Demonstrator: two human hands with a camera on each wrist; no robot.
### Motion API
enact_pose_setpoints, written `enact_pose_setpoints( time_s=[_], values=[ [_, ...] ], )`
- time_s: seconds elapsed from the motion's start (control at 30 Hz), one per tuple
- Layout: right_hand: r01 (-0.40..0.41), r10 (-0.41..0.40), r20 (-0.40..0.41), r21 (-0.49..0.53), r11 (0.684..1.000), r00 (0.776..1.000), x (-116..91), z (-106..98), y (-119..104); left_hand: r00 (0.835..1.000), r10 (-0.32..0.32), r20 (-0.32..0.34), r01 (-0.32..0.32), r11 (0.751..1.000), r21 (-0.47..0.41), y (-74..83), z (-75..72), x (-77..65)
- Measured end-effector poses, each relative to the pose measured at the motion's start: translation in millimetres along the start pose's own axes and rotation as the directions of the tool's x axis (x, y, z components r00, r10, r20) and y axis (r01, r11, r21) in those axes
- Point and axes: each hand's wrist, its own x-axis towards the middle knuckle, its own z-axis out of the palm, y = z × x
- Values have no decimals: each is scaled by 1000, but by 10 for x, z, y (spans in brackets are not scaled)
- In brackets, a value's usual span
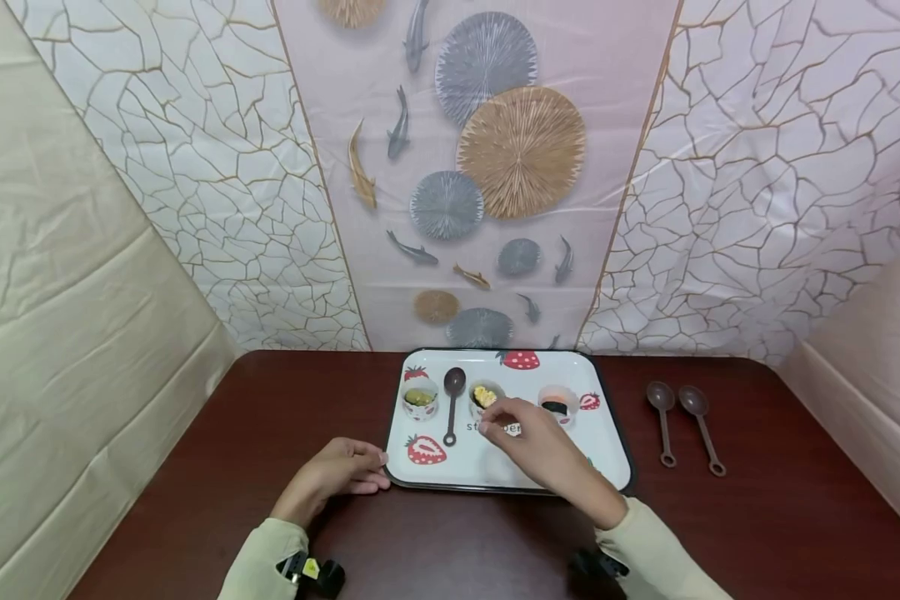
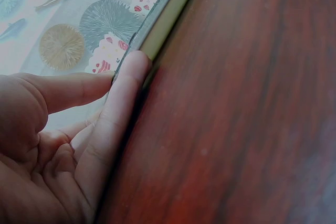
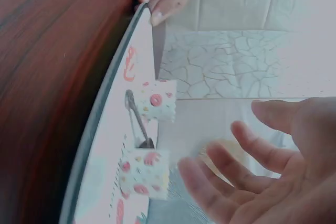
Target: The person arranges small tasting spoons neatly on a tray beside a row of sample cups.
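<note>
A white strawberry-print tray (image 1: 457, 473) with a dark rim lies on the table. My left hand (image 1: 337, 471) pinches its near left corner between thumb and finger; the left wrist view shows the thumb (image 2: 79, 90) at the rim. Over the tray, just in front of the middle cup (image 3: 144, 174), hovers my right hand (image 1: 536, 446). Its fingers are spread and loosely bent, holding nothing. Yellow pieces (image 1: 484, 396) fill that cup. Green food (image 1: 418, 397) sits in the left cup (image 1: 420, 411). Something dark shows in the right cup (image 1: 562, 392). Between the left and middle cups lies a dark brown spoon (image 1: 451, 417).
Two more brown spoons (image 1: 662, 398) (image 1: 695, 402) lie side by side on the dark wooden table (image 1: 780, 517), right of the tray. A patterned cloth (image 1: 495, 275) hangs behind the table, and pale fabric panels (image 1: 67, 300) stand at both sides.
</note>
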Motion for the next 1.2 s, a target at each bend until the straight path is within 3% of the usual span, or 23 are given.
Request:
enact_pose_setpoints(
  time_s=[0.23, 0.63, 0.9, 1.2],
  values=[
    [51, -51, -81, -5, 999, 995, -217, -345, 82, 1000, 2, -2, -2, 1000, 0, 2, 7, 3],
    [-114, 99, -175, -81, 990, 980, -576, -882, 293, 1000, 3, -1, -3, 1000, 1, 5, 8, -6],
    [-132, 88, -263, -153, 979, 961, -663, -1154, 554, 1000, -4, -6, 4, 1000, 13, 2, -12, 1],
    [-232, 168, -282, -211, 950, 945, -707, -1378, 806, 1000, -6, 7, 6, 1000, 3, 14, 5, -9]
  ],
)
